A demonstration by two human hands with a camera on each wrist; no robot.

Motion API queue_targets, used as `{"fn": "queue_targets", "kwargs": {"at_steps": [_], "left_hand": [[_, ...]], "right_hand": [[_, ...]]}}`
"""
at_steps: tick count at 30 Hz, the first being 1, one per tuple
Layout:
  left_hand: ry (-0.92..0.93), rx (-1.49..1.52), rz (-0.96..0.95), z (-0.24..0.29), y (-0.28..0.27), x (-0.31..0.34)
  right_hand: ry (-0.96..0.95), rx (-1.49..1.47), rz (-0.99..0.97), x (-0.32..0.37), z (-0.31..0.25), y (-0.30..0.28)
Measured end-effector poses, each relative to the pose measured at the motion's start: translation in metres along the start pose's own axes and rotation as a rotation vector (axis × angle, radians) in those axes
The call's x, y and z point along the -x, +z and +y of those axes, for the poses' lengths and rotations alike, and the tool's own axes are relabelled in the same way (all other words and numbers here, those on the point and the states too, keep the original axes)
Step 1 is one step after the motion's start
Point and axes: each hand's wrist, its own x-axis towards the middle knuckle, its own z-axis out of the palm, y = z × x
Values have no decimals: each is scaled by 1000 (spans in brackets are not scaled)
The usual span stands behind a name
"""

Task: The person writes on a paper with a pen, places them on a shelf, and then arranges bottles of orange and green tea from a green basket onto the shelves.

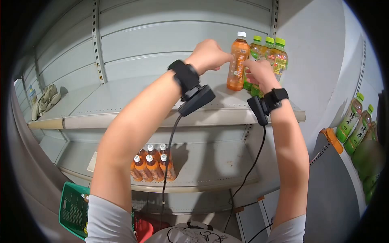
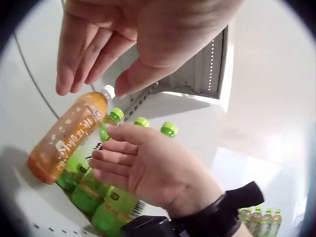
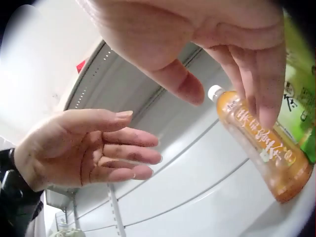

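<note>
An orange bottle with a white cap (image 1: 238, 60) stands upright on the upper shelf, just left of several green-capped bottles (image 1: 280, 56). My left hand (image 1: 208, 56) is at its left side, fingers relaxed and holding nothing; in the left wrist view this hand (image 2: 143, 34) is near the orange bottle's cap. On the other side, my right hand (image 1: 261, 73) is beside the orange bottle and in front of the green ones. The right wrist view shows the right hand's (image 3: 207, 44) fingers extended, overlapping the orange bottle (image 3: 261, 143); whether they touch it, I cannot tell.
Several orange bottles (image 1: 150, 166) stand on the lower shelf (image 1: 202, 166). A cloth (image 1: 48, 99) lies at the upper shelf's left end. Below left is a green basket (image 1: 71, 206). Green bottles (image 1: 350, 117) stand on a shelf at the right. Cables hang from both wrists.
</note>
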Motion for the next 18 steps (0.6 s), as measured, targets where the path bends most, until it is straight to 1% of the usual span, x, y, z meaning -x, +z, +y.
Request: {"fn": "queue_targets", "kwargs": {"at_steps": [1,2,3,4,7,11,13,14,16,17,18], "left_hand": [[2,0,0,0,5,-10],[-22,-88,-14,2,9,-17],[-46,-176,-26,1,12,-23],[-123,-185,-120,6,11,-25],[-163,-167,-127,-4,23,-37],[-180,-123,-148,-22,39,-56],[-169,-238,-165,-25,43,-65],[-166,-236,-167,-26,45,-68],[-170,-334,-199,-26,47,-74],[-165,-332,-200,-27,50,-76],[-199,-263,-225,-28,55,-77]], "right_hand": [[39,120,48,-9,1,2],[38,120,48,-22,8,4],[5,229,67,-37,17,6],[-30,337,86,-40,17,8],[-74,381,114,-41,23,14],[-52,453,88,-51,28,16],[-67,484,70,-54,29,16],[-52,509,58,-55,27,16],[-58,508,67,-57,28,17],[-61,506,71,-58,29,18],[-35,505,60,-59,28,18]]}}
